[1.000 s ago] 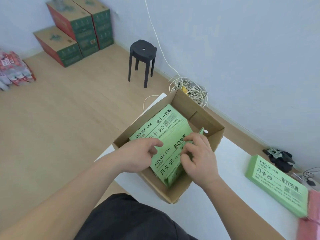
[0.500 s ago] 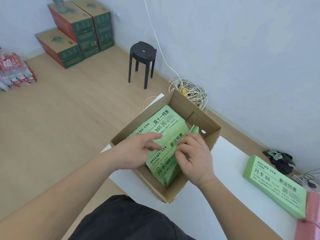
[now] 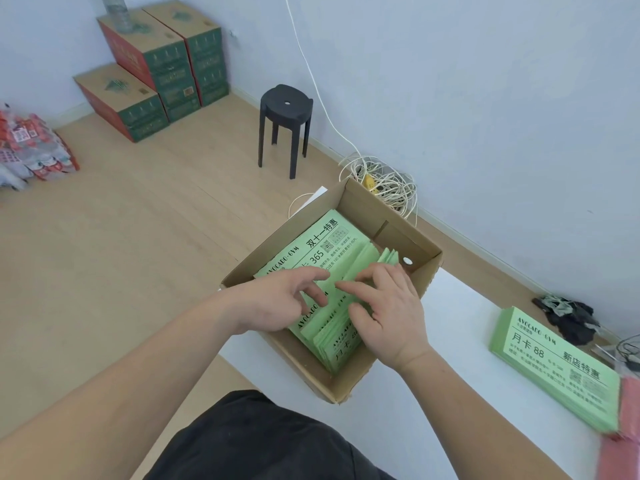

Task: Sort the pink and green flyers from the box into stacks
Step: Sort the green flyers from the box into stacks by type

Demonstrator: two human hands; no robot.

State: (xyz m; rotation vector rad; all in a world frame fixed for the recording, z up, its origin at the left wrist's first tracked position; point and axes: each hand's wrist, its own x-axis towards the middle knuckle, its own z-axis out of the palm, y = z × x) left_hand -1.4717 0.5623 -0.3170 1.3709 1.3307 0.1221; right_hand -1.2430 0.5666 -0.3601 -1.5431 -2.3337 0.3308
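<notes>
Your left hand [image 3: 277, 303] reaches into the cardboard box [image 3: 360, 381] from the near left. Its fingers are loosely bent and spread, the tips touch the green flyers [image 3: 334, 242], and the thumb points towards your other hand. Your right hand [image 3: 391, 317] lies just beside it, fingers spread and nearly straight across a tilted bundle of those flyers. The forefinger points left and the thumb presses on the printed face. Neither hand plainly pinches a sheet; whether the right fingertips hook over the far edge of the bundle, you cannot tell from this head view.

The box sits on the left end of the white table [image 3: 485, 393], open at the top. Inside it, one flyer lies flat at the far side, and the rest lean in a fanned row under your hands. Well to the right on the same table lies a sorted green stack [image 3: 554, 365], face up. A pink stack [image 3: 628, 407] touches its right side and is cut off by the picture's edge. Behind the green stack lies a dark crumpled cloth [image 3: 568, 317].

On the wooden floor stand a black stool [image 3: 285, 123], a tangle of pale cables [image 3: 381, 181] by the wall, and stacked cartons [image 3: 156, 71] in the far corner.
</notes>
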